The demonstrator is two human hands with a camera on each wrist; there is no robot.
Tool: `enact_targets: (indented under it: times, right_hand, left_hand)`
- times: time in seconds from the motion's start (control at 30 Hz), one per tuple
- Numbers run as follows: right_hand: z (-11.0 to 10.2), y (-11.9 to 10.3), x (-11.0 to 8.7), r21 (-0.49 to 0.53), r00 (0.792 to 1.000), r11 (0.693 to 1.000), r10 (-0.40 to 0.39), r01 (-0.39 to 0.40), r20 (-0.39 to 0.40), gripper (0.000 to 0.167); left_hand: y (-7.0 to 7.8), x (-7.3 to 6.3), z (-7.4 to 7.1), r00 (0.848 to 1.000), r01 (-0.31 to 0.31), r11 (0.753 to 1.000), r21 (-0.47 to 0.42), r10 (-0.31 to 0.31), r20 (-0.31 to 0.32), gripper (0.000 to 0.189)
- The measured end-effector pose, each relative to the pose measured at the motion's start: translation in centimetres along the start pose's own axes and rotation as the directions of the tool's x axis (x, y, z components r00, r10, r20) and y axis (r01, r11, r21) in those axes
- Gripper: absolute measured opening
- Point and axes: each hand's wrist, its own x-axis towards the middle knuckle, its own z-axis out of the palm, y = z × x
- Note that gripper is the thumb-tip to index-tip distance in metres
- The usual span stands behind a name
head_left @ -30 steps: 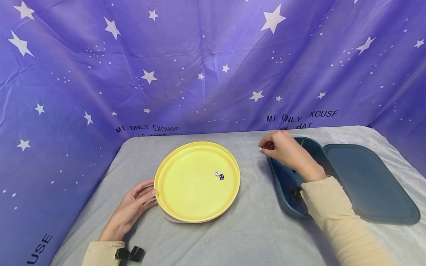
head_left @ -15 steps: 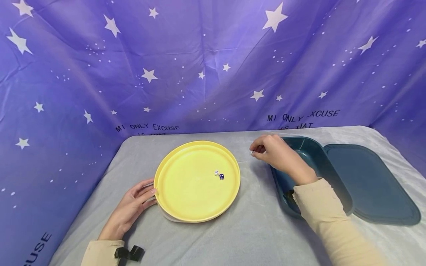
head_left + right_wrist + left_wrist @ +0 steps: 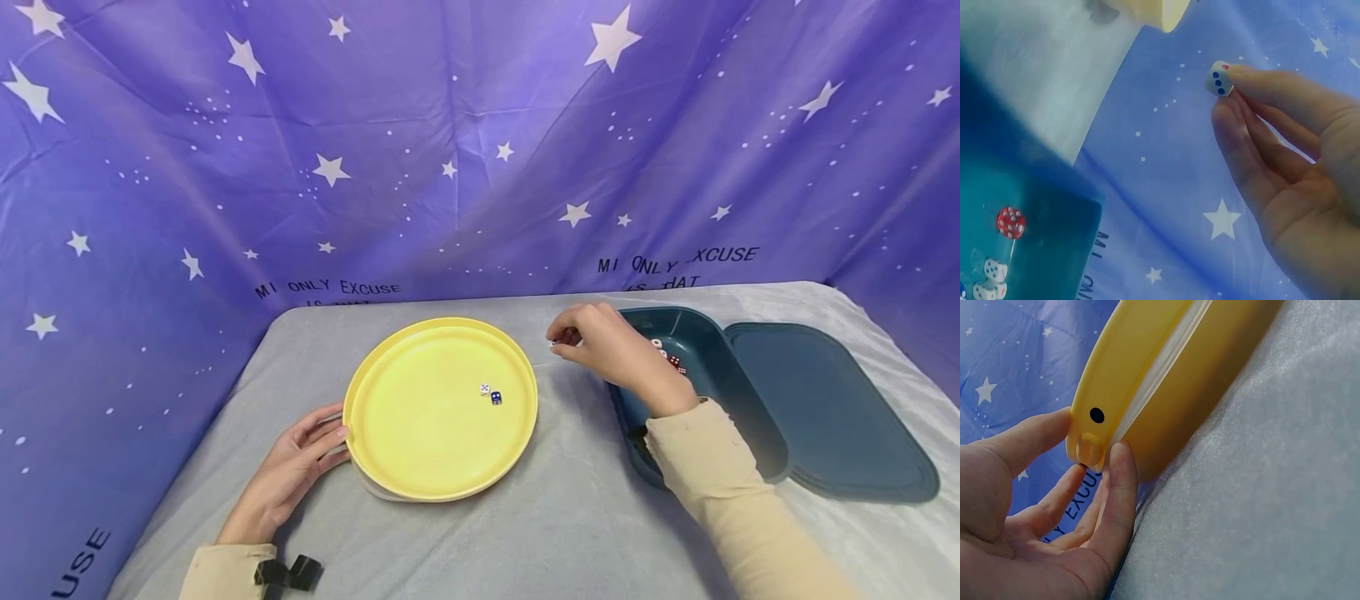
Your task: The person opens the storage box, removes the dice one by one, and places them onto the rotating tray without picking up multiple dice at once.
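Observation:
In the head view a yellow round container [image 3: 438, 417] stands on the table, a white die [image 3: 484, 389] and a blue die [image 3: 496, 398] lying on its rimmed top. My left hand [image 3: 288, 479] holds its left edge. The left wrist view shows that hand's thumb and fingers around a small beak-like tab [image 3: 1089, 449] below a black dot. Between thumb and fingertips my right hand [image 3: 603, 346] pinches a white die [image 3: 1219, 79] with blue pips, raised between the yellow container and a teal box [image 3: 720, 392]. Red dice [image 3: 677, 364] and white dice [image 3: 995, 270] lie inside the box, partly hidden by the right arm.
A flat teal lid [image 3: 840, 408] lies right of the box, against its side. Grey cloth [image 3: 547, 533] covers the table. A purple star-printed curtain [image 3: 420, 208] hangs behind and at the sides.
My right hand has moved left from above the box with the white die, baring more dice inside. The left hand and yellow container have stayed in place.

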Motion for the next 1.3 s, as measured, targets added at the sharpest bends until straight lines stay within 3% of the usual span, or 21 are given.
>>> enact_targets:
  times: [0.9, 1.3]
  right_hand:
    - [3.0, -1.5, 0.8, 0.068, 0.999, 0.998, -0.013, 0.01, 0.046, 0.011]
    - [4.3, -1.4, 1.0, 0.053, 0.996, 0.997, -0.054, 0.05, 0.075, 0.009]
  left_hand:
    - [-0.2, 0.1, -0.2, 0.999, -0.025, 0.999, -0.026, 0.025, 0.021, 0.055]
    - [-0.2, 0.1, -0.3, 0.999, -0.027, 0.999, -0.022, 0.027, 0.023, 0.056]
